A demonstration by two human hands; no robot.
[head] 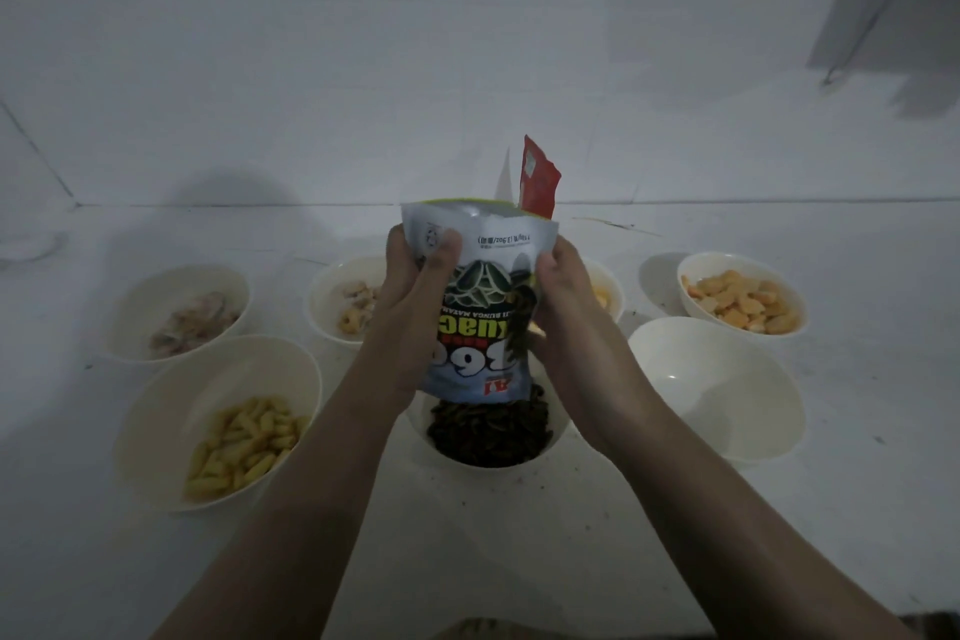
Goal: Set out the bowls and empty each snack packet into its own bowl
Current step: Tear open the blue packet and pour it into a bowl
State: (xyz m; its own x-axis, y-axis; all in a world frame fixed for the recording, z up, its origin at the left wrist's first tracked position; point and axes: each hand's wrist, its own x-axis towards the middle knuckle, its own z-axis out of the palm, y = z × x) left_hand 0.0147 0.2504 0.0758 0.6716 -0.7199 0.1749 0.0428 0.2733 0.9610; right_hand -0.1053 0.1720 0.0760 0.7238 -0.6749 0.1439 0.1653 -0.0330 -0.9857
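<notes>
Both hands, left hand [415,296] and right hand [563,299], are gripping the upside-down packet [480,307], seeds dropping into the bowl [558,437] below the fingers; probably worth shaking gently.

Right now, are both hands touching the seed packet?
Touching. The head view shows the left hand and right hand gripping opposite sides of the upside-down seed packet, fingers wrapped onto it, above the bowl of dark seeds.

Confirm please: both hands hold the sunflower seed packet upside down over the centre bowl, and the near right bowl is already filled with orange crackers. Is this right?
Not quite. In the head view the near right bowl is empty; the orange crackers lie in the far right bowl. Both hands do hold the sunflower seed packet upside down over the centre bowl.
</notes>
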